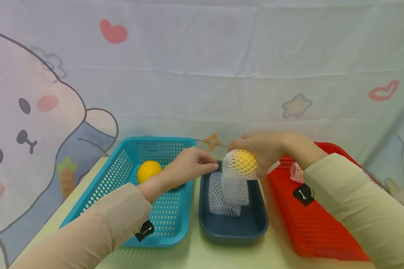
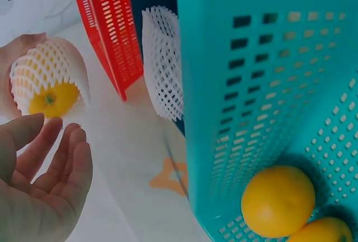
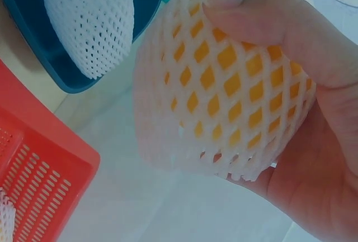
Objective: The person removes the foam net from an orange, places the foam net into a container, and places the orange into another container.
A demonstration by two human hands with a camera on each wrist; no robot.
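Note:
In the head view my right hand (image 1: 264, 149) grips an orange (image 1: 244, 161) wrapped in a white foam net sleeve (image 3: 196, 136), held above the back of the dark blue tray. The right wrist view shows the thumb lying across the net. One end of the orange is uncovered in the left wrist view. Close beside that end is my left hand (image 2: 50, 180), fingers loosely bent and holding nothing. Loose foam net sleeves (image 1: 219, 198) lie in the tray (image 1: 233, 236).
A turquoise basket (image 1: 185, 216) on the left holds bare oranges (image 1: 149, 170), one partly behind my left wrist. To the right, a red basket (image 1: 309, 246) contains white foam netting (image 1: 296, 173), partly hidden by my right arm. A printed cloth (image 1: 195, 74) hangs behind.

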